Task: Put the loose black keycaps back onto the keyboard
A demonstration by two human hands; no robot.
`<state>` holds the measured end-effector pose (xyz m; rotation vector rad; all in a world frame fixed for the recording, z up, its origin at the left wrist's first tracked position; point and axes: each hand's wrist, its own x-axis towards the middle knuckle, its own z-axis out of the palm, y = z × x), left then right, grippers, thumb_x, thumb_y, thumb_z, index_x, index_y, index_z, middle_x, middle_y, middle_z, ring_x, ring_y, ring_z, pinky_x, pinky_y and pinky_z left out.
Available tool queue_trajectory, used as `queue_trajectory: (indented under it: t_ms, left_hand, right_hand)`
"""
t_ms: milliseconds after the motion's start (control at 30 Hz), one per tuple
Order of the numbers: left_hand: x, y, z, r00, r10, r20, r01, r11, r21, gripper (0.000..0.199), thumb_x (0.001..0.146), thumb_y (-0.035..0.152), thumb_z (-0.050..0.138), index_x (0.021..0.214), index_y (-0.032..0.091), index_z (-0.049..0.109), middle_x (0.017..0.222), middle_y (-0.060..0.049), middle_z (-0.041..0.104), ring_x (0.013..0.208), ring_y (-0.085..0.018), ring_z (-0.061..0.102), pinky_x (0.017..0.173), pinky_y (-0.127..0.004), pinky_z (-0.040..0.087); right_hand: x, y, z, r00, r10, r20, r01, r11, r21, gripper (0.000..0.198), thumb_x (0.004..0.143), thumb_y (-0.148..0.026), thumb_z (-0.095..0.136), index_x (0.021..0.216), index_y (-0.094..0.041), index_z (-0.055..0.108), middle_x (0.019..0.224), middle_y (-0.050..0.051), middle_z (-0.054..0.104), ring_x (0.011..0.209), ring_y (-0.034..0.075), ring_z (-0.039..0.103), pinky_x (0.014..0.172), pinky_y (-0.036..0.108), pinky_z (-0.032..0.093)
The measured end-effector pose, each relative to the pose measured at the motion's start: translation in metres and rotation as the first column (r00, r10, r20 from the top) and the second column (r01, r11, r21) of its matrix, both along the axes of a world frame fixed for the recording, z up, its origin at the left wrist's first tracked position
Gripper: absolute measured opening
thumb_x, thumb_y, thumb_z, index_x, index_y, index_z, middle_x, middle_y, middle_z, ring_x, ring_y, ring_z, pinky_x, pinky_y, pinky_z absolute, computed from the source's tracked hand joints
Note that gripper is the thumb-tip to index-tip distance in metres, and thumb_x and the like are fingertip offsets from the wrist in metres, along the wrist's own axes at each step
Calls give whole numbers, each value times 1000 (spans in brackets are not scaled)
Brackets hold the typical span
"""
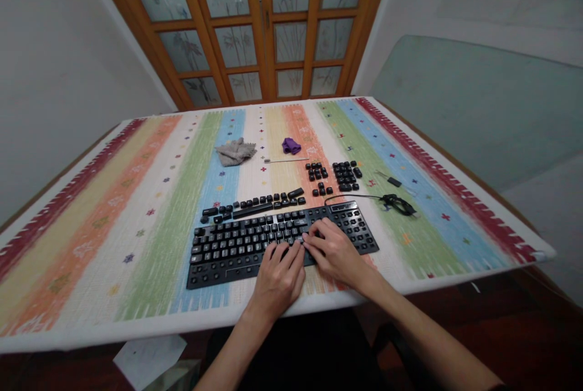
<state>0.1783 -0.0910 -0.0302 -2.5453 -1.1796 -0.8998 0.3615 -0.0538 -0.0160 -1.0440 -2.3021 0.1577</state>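
A black keyboard [246, 244] lies near the table's front edge. Keycaps sit on its upper and left parts, while its bottom row and right-hand number block show bare sockets. My left hand [279, 275] rests over the lower right of the main keys, fingers bent and close together, touching the keyboard. Beside it, my right hand [334, 250] has its thumb and index finger closed at the Enter side. Whatever is between those fingertips is hidden. Behind the keyboard lie a loose row of keycaps [259, 201] and a long space bar [252, 210].
More loose keycaps [346, 175] are grouped at the back right. A coiled cable [397, 204] lies to their right. Farther back are a grey cloth [235, 152], a purple cloth [291, 146] and a thin rod [286, 161] on the striped tablecloth [150, 245].
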Motion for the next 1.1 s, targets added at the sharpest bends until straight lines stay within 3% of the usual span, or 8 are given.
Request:
queue_trajectory:
  t_ms: [200, 400, 567, 700, 967, 1100]
  left_hand:
    - [-1, -1, 0, 1000, -9, 20, 10, 999, -33, 29, 91, 12, 53, 116, 11, 66, 119, -10, 69, 104, -27, 56, 95, -45, 43]
    - [-9, -4, 3, 998, -29, 51, 31, 999, -40, 26, 91, 13, 54, 114, 12, 67, 123, -10, 68, 112, -27, 55, 99, -45, 41]
    - [-29, -10, 4, 996, -2, 89, 5, 999, -43, 26, 94, 14, 53, 117, 14, 66, 122, -10, 69, 113, -27, 56, 100, -45, 40]
    - [-50, -18, 4, 991, 49, 126, -46, 999, -28, 27, 94, 12, 53, 118, 14, 65, 119, -10, 70, 112, -26, 56, 99, -45, 41]
    - [-60, -23, 1, 975, 72, 210, -68, 997, -29, 28, 91, 9, 55, 116, 16, 66, 113, -10, 72, 106, -25, 60, 93, -44, 48]
    - [-59, -21, 1, 975, 63, 214, -59, 998, -28, 29, 91, 8, 55, 117, 17, 66, 112, -10, 72, 105, -24, 60, 92, -44, 49]
  right_hand:
    - [6, 11, 13, 999, 30, -44, -32, 999, -32, 17, 93, -15, 56, 92, -16, 73, 86, 8, 61, 84, 22, 51, 77, 38, 48]
    - [22, 65, 29, 997, 3, -80, -7, 998, -57, 16, 94, -20, 57, 95, -16, 73, 91, 8, 65, 90, 22, 58, 86, 40, 48]
    - [23, 119, 27, 995, 26, 100, -14, 993, -120, 18, 92, -18, 58, 94, -14, 76, 91, 10, 67, 90, 24, 56, 85, 40, 46]
    - [17, 146, 20, 975, 66, 212, -35, 988, -149, 20, 89, -15, 60, 98, -16, 77, 95, 12, 68, 96, 26, 54, 87, 40, 45]
    - [12, 157, 6, 971, 111, 213, -83, 987, -139, 22, 83, -8, 63, 97, -18, 78, 90, 11, 66, 93, 25, 53, 83, 37, 46]
    - [17, 154, 10, 977, 80, 196, -60, 993, -106, 23, 86, -10, 59, 100, -17, 76, 94, 10, 65, 94, 25, 53, 84, 40, 47]
